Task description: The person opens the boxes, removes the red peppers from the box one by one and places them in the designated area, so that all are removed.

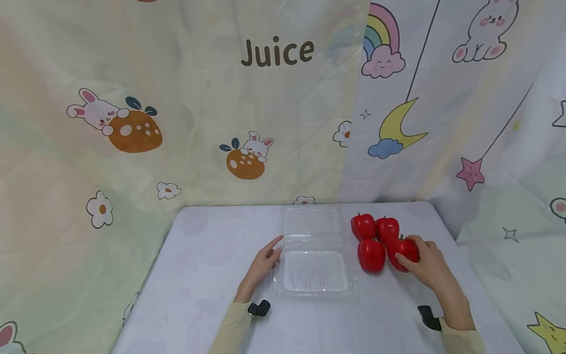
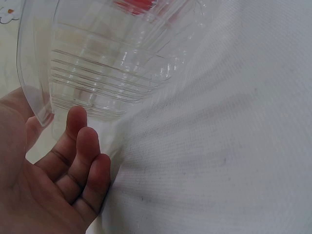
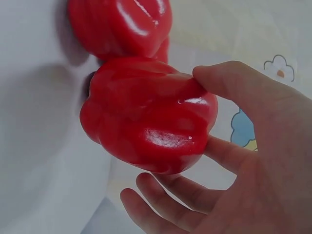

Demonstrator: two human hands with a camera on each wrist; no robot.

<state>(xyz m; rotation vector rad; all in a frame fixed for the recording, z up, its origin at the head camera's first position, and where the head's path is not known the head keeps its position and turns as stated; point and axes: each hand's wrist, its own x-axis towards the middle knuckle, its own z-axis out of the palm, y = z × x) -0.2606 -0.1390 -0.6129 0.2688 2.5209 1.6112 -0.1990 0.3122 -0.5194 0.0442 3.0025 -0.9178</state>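
Observation:
A clear plastic clamshell container (image 1: 315,270) lies unfolded on the table, its lid (image 1: 312,221) spread toward the back. My left hand (image 1: 262,263) holds its left rim near the hinge; in the left wrist view the ridged side wall (image 2: 97,78) stands beside the curled fingers (image 2: 87,146). To the right of the container, several glossy red bell peppers sit close together. My right hand (image 1: 426,260) grips the front right bell pepper (image 1: 403,253), thumb on one side and fingers on the other. Another bell pepper (image 3: 122,24) stands right against it in the right wrist view.
The table (image 1: 212,255) has a white cloth with rounded back corners. Behind it hangs a printed curtain (image 1: 199,98) with cartoon figures. Two more bell peppers, one at the back left (image 1: 363,227) and one at the front left (image 1: 371,256), stand just right of the container.

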